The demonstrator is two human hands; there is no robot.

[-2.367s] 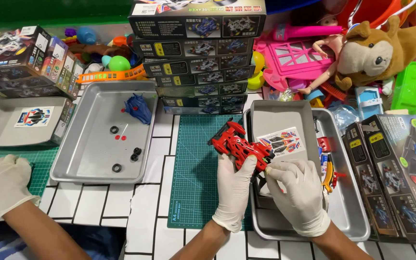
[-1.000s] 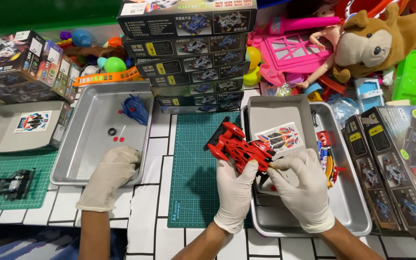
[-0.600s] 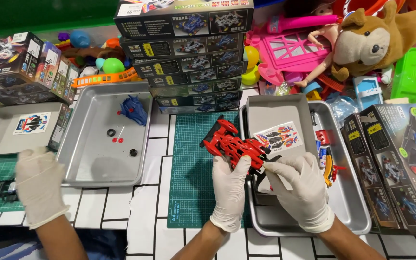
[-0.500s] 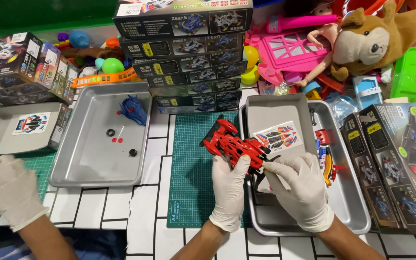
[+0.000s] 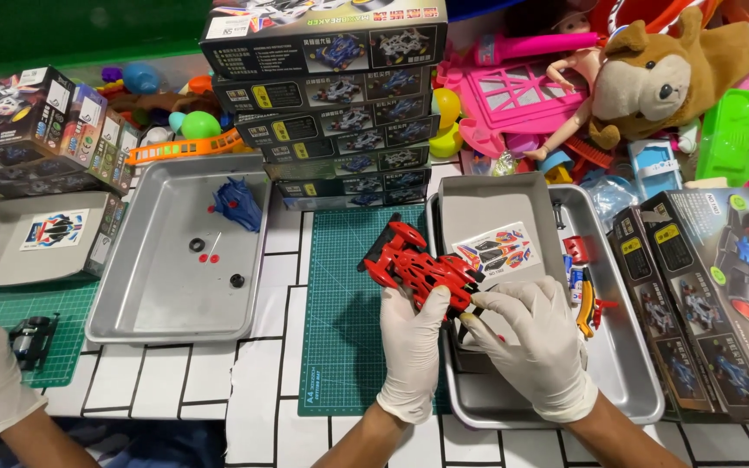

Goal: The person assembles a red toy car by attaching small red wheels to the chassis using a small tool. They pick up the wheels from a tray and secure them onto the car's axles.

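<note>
Centre frame, left hand (image 5: 412, 347) is gripping the red car body (image 5: 418, 264); right hand (image 5: 535, 342) is pinching its rear edge. Light, brittle plastic; best held by the sides.

Gloved left hand (image 5: 415, 347) gripping red toy car body (image 5: 418, 264), right hand (image 5: 535, 342) touching it, green cutting mat (image 5: 344, 347) beneath

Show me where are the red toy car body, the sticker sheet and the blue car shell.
red toy car body (image 5: 413, 263), head view, on its middle.
sticker sheet (image 5: 498, 248), head view, on its centre.
blue car shell (image 5: 237, 204), head view, on its top.
</note>
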